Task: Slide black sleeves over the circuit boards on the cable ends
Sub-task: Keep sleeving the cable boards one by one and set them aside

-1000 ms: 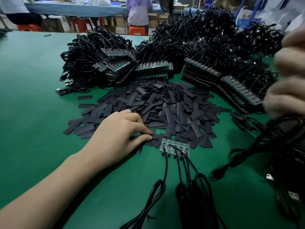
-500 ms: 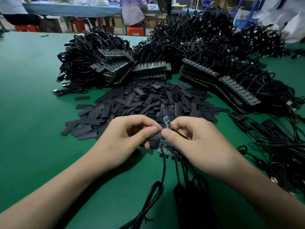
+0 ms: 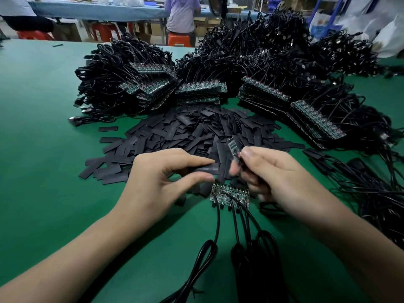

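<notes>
Hands have drawn slightly apart vs 0.5 s back, board raised a bit. L hand has its fingers clamped on a black sleeve, held just above the table at the near edge of the sleeve pile. Just right, the circuit board tilts up, not yet inside, pinched near its cable end by R hand. Step: lining up. Next prob. needs the sleeve mouth squeezed open & the board tip aimed in.
</notes>
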